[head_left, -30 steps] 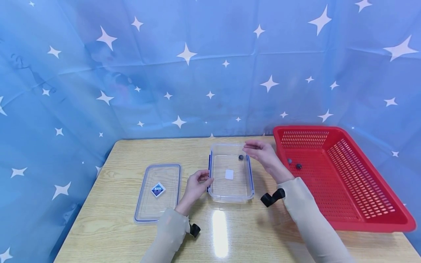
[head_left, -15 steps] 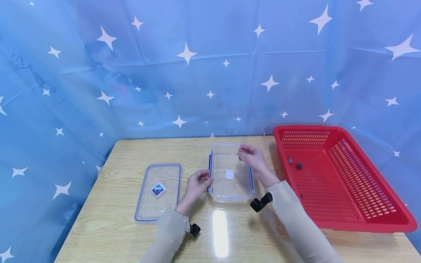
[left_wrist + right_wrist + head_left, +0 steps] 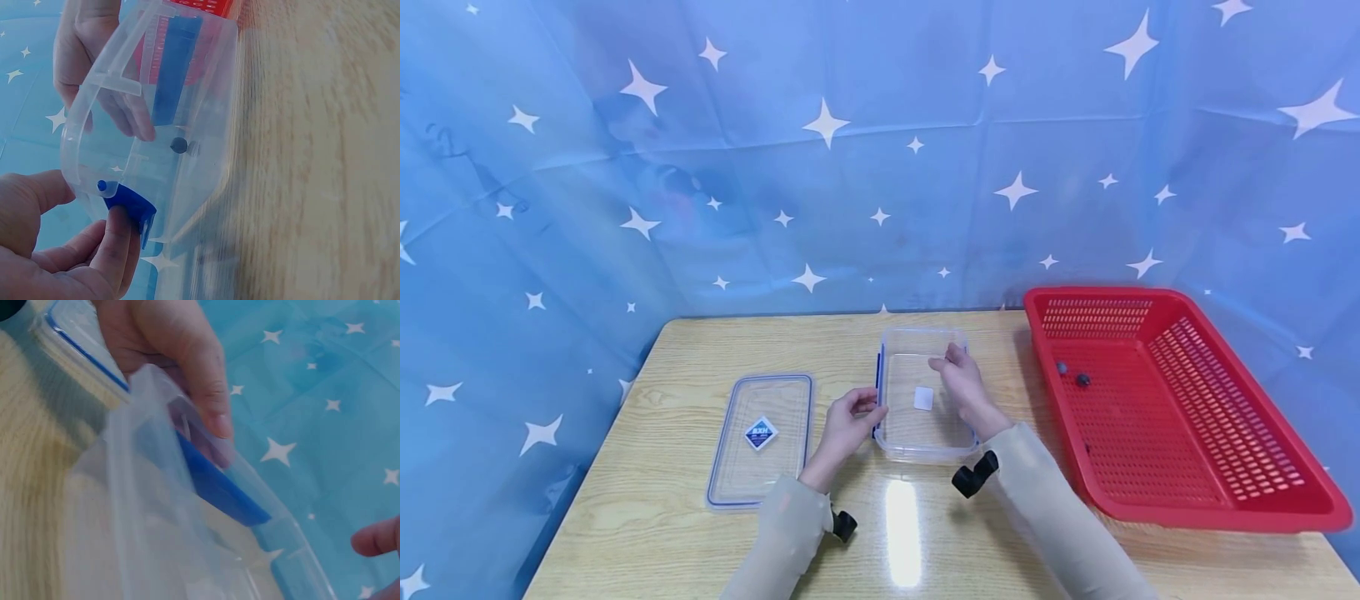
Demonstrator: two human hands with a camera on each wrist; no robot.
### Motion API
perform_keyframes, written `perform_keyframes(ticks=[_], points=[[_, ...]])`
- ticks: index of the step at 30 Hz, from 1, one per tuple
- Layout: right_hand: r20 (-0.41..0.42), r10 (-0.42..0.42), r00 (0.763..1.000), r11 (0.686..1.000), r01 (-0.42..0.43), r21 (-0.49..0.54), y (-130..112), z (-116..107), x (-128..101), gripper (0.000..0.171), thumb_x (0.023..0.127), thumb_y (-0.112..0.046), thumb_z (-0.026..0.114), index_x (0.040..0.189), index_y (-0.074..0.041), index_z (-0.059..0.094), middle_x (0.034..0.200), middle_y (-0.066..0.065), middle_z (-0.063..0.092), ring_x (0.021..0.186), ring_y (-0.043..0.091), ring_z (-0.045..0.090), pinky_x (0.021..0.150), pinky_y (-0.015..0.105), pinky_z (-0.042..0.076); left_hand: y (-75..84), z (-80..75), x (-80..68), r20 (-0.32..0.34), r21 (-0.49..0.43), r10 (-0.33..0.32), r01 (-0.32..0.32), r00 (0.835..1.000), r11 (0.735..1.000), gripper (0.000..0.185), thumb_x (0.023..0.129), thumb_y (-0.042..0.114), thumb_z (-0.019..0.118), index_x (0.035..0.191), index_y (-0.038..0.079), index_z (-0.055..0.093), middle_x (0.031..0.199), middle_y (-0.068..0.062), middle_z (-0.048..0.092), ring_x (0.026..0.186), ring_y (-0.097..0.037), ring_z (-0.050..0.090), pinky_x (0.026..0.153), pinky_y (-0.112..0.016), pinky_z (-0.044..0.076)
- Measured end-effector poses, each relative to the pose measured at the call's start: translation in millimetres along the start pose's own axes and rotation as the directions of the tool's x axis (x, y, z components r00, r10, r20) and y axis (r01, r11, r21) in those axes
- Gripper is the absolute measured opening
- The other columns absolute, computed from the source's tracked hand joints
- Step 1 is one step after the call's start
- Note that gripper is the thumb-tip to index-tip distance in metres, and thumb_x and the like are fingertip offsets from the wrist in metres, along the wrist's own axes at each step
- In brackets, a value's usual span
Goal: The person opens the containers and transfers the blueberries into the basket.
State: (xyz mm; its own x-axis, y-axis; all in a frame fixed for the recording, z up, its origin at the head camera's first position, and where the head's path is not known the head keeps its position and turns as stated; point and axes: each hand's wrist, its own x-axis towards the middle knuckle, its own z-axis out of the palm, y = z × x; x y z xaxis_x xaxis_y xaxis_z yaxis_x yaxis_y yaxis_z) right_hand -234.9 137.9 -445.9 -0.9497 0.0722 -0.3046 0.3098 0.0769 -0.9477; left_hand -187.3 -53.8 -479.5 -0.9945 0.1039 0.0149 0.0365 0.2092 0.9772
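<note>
At mid-table, between the lid [image 3: 761, 437] on the left and the red basket [image 3: 1180, 408] on the right, the left hand [image 3: 847, 423] still grips the clear container [image 3: 925, 421] by its blue clasp [image 3: 131, 209], while the right hand [image 3: 958, 382], fingers relaxed and empty, has drifted leftward over its interior.

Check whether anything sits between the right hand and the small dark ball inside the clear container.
Nothing visible does. The right hand is already inside the open clear container, and in the left wrist view its fingertips are just beside the small dark ball, with only clear space between.

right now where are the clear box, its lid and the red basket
clear box [image 3: 925, 450], head view, near wall
lid [image 3: 762, 433], head view, centre label
red basket [image 3: 1217, 510], head view, near rim
</note>
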Motion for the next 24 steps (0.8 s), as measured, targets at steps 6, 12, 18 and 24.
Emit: perform_keyframes(ticks=[6, 12, 18, 24], points=[[0.010, 0.046, 0.999, 0.998, -0.046, -0.041, 2.1, 4.5, 2.0, 0.073, 0.094, -0.017, 0.048, 0.148, 0.001, 0.002, 0.156, 0.015, -0.001, 0.142, 0.030, 0.001, 0.114, 0.042, 0.011, -5.8, 1.7, 3.6, 0.002, -0.015, 0.009, -0.009, 1.000, 1.000, 0.033, 0.085, 0.001, 0.065, 0.113, -0.014, 0.056, 0.099, -0.026, 0.062, 0.095, -0.037, 0.059, 0.085, -0.040, 0.051], [-0.029, 0.065, 0.997, 0.992, -0.068, -0.104, 6.2, 10.7, 8.3, 0.078, 0.091, -0.017, 0.051, 0.148, 0.002, 0.000, 0.156, 0.014, -0.003, 0.141, 0.032, 0.002, 0.114, 0.042, 0.010, -21.3, 2.5, 8.7, -0.006, -0.009, 0.008, -0.008, 1.000, 1.000, 0.035, 0.084, 0.006, 0.067, 0.114, -0.010, 0.058, 0.098, -0.020, 0.064, 0.093, -0.029, 0.061, 0.083, -0.033, 0.052], [-0.064, 0.073, 0.995, 0.986, -0.082, -0.144, 9.3, 14.2, 14.0, 0.078, 0.091, -0.016, 0.049, 0.148, 0.002, -0.001, 0.156, 0.015, -0.004, 0.141, 0.032, 0.001, 0.114, 0.043, 0.009, -19.1, 2.0, 8.7, -0.007, -0.006, -0.018, 0.018, 1.000, 1.000, 0.034, 0.084, 0.007, 0.068, 0.114, -0.007, 0.059, 0.098, -0.016, 0.064, 0.093, -0.026, 0.061, 0.084, -0.031, 0.052], [-0.056, 0.059, 0.997, 0.972, -0.070, -0.226, 10.9, 14.4, 19.7, 0.077, 0.088, -0.008, 0.045, 0.147, 0.003, -0.004, 0.155, 0.018, -0.003, 0.141, 0.031, 0.000, 0.114, 0.043, 0.009, -19.7, 1.9, 8.2, -0.001, -0.011, -0.017, 0.017, 1.000, 1.000, 0.035, 0.084, 0.007, 0.068, 0.115, -0.007, 0.059, 0.097, -0.015, 0.064, 0.092, -0.027, 0.061, 0.083, -0.032, 0.052]])
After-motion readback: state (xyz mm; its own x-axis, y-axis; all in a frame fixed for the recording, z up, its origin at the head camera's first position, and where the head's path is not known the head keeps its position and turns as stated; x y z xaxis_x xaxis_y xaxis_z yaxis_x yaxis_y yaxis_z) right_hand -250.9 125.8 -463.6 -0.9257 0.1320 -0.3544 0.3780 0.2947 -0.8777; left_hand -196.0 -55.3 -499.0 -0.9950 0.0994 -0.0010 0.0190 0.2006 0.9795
